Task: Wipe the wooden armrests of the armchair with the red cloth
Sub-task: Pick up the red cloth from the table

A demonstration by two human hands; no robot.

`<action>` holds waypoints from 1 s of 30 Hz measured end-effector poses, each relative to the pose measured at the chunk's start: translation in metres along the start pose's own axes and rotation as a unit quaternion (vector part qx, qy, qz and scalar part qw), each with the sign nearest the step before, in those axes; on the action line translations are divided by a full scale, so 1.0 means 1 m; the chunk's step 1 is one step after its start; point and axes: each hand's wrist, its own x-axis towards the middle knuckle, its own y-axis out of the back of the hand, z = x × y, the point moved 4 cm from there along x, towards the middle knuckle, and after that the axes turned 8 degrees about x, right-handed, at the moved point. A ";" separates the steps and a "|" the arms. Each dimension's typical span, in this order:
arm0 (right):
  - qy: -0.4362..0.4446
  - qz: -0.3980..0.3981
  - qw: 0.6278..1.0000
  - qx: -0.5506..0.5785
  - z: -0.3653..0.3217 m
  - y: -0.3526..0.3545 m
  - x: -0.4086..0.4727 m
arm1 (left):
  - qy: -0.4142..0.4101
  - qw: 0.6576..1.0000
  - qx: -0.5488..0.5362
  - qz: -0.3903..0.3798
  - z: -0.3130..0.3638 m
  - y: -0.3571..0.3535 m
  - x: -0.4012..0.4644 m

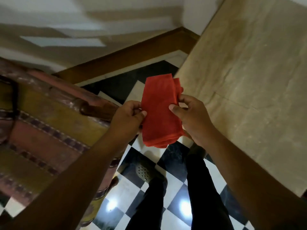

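While I look down past my forearms, I take the armchair [49, 117] as my landmark: it fills the left of the view, its striped cushion blurred and its dark wooden armrest [98, 108] running along the near edge. Just right of that armrest, my left hand [127, 118] is closed on the left edge of the red cloth [157, 112], thumb on top and fingers tucked under. The cloth hangs in the air further right of the chair, folded into a long pad several layers thick, above the checkered floor [172, 176] and touching no furniture. I judge it light, soft and limp, so it will sag wherever I leave it unsupported, though it should neither slip nor tear. My right hand [191, 117] pinches the cloth's far edge between thumb and fingertips, where loose layers bunch. For wiping I would flatten one palm across the pad's middle and trap those loose ends beneath. Furthest right of the chair lies a pale mattress [249, 80].
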 end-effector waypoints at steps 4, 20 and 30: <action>0.054 -0.074 0.994 -0.062 -0.020 -0.075 -0.004 | 0.003 0.996 -0.059 0.065 -0.030 0.066 -0.020; 0.200 -0.196 0.900 -0.334 -0.041 -0.290 0.076 | 0.025 0.915 -0.303 0.266 -0.114 0.187 0.017; 0.412 -0.146 0.706 -0.556 -0.022 -0.310 0.071 | 0.076 0.894 -0.330 0.294 -0.144 0.165 0.038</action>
